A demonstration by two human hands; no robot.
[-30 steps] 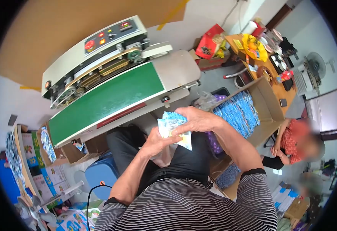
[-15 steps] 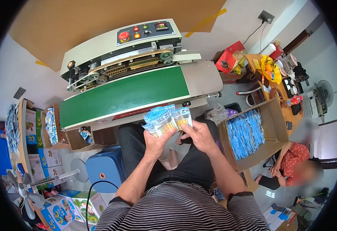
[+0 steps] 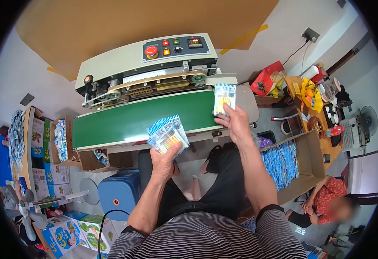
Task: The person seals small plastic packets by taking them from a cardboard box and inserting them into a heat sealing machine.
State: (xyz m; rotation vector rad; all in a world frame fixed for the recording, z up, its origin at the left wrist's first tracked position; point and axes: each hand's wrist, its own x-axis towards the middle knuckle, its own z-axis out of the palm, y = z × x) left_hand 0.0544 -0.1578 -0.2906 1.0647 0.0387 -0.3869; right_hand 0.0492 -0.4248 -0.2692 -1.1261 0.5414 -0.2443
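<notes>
My left hand [image 3: 164,160] is closed on a fanned stack of small clear packets [image 3: 168,133] with blue striped edges and yellow sticks inside. It is held in front of the near edge of the green conveyor belt [image 3: 141,112]. My right hand [image 3: 237,123] pinches a single packet [image 3: 224,97] of the same kind, upright, at the right end of the belt. The packet's top edge is right at the pale feed guide of the band sealing machine [image 3: 145,64]. The machine's control panel [image 3: 176,47] has lit buttons and a red knob.
A carton [image 3: 312,157] packed with blue packets stands to my right. Another person [image 3: 329,198] sits beyond it. On the left are a blue stool [image 3: 119,194], a fan [image 3: 27,211] and printed boxes [image 3: 64,237]. A wooden table [image 3: 322,125] with various items runs along the right.
My hands have moved apart. The right one has carried one packet up and right to the sealing machine's feed end, while the left keeps the stack, slightly further left.
</notes>
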